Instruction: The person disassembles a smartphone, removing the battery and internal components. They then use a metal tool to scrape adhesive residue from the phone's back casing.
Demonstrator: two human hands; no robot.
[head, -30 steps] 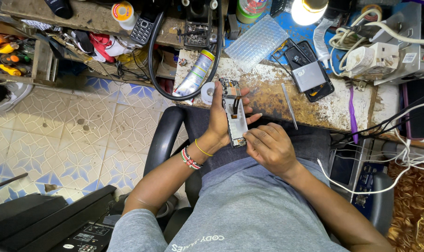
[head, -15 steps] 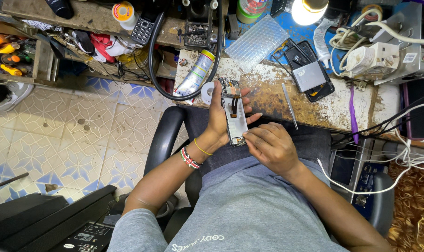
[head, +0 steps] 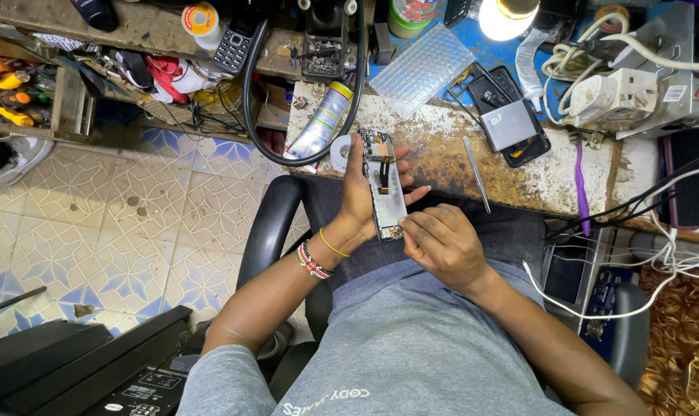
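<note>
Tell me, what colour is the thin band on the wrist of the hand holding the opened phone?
Yellow. The thin band sits on the left hand's wrist beside a beaded bracelet, seen in the head view.

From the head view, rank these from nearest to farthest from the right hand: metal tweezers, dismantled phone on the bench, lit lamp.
Measured from the right hand:
1. Metal tweezers, on the bench just above the hand.
2. Dismantled phone, farther up and to the right on the bench.
3. Lit lamp, at the top edge, farthest.
</note>
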